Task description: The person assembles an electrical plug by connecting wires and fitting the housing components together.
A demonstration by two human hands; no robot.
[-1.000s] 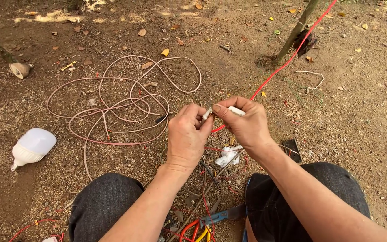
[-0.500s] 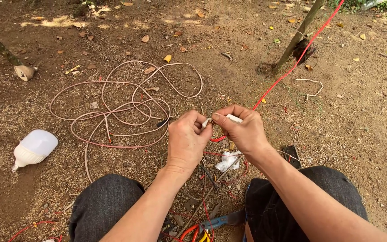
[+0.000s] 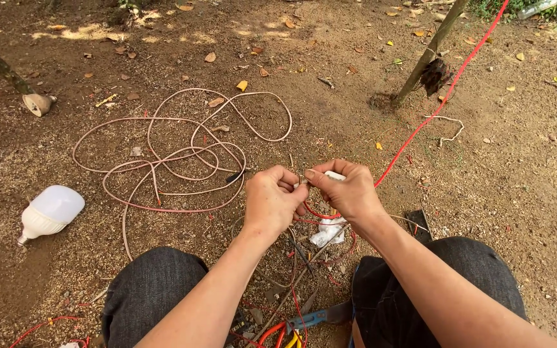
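Bare dirt underfoot, and both hands meet above the knees: left hand [image 3: 272, 201] and right hand [image 3: 346, 190] pinching the red wire [image 3: 420, 125] end, best kept taut and steady

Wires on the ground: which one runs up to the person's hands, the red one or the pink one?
The red wire: it stretches taut from the upper right straight to the right hand. The pink wire lies in loose loops on the dirt, left of the left hand.
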